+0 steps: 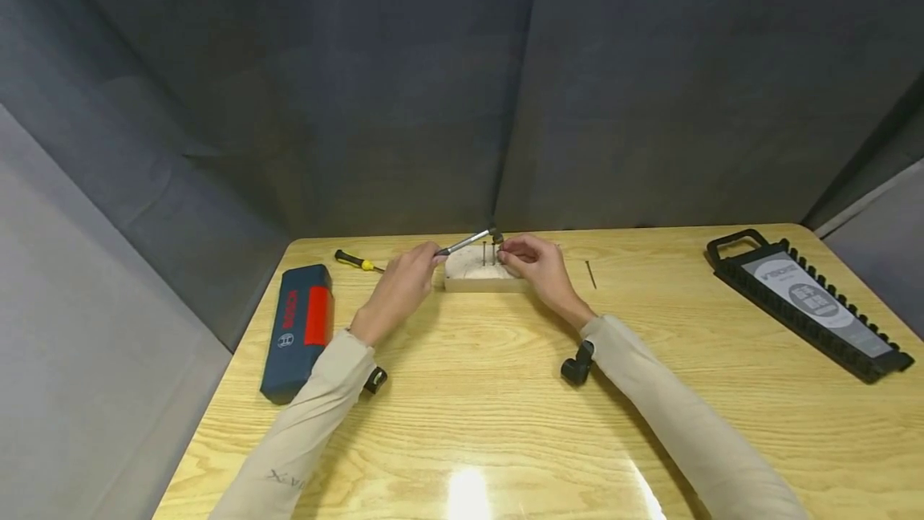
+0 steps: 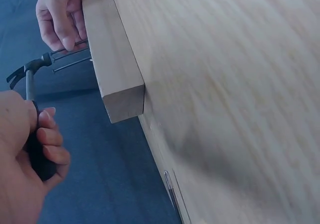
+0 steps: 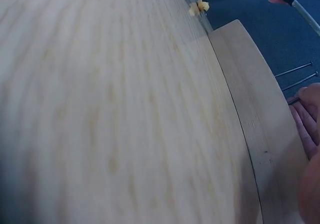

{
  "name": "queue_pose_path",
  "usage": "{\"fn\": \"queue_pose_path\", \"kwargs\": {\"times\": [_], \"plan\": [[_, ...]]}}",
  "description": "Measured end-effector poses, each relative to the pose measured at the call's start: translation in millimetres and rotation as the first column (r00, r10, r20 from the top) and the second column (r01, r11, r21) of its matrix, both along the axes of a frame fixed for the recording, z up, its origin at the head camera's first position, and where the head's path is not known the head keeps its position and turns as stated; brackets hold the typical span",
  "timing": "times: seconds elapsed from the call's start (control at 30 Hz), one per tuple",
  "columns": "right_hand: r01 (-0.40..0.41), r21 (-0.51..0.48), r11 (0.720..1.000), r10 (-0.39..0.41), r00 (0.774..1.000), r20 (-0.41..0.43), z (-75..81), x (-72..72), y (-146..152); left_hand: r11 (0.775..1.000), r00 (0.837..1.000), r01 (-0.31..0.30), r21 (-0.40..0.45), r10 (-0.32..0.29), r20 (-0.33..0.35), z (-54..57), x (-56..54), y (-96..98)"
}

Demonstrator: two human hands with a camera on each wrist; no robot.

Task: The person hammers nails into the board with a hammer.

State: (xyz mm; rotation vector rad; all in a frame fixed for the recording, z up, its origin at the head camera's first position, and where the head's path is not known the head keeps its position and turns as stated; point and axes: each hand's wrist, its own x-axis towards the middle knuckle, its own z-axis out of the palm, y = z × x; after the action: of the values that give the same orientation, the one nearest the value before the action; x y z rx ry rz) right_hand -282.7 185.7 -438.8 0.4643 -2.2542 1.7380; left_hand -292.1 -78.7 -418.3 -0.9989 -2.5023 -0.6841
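Note:
My left hand (image 1: 404, 287) grips a claw hammer (image 1: 468, 243) by its black handle, fingers wrapped round it in the left wrist view. A pale wooden block (image 1: 482, 285) lies near the table's far edge, with nails (image 3: 295, 69) standing upright in its top. My right hand (image 1: 540, 267) is at the block and pinches another nail (image 3: 293, 101) between thumb and fingers, beside the standing ones. Over that nail's top end is the hammer head (image 2: 37, 64), face towards it. Part of the right hand is cut off in the right wrist view.
A blue and red Bosch case (image 1: 294, 335) lies at the left. Behind my left hand is a yellow and black screwdriver (image 1: 355, 262). One loose nail (image 1: 590, 274) lies right of the block. A black tool rack (image 1: 808, 303) lies at the far right.

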Motion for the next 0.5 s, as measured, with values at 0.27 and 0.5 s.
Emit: {"fn": "queue_pose_path", "kwargs": {"times": [0.27,0.5], "plan": [[0.001,0.018,1.000,-0.001,1.000,-0.007,1.0,0.5,1,0.996,0.988,0.055,0.069,-0.045,-0.145,19.1,-6.6,8.7],[-0.024,0.006,1.000,0.024,0.999,-0.029,-3.1,1.2,-1,0.968,0.989,0.054,0.244,-0.019,-0.144,19.7,-3.7,7.6]]}}
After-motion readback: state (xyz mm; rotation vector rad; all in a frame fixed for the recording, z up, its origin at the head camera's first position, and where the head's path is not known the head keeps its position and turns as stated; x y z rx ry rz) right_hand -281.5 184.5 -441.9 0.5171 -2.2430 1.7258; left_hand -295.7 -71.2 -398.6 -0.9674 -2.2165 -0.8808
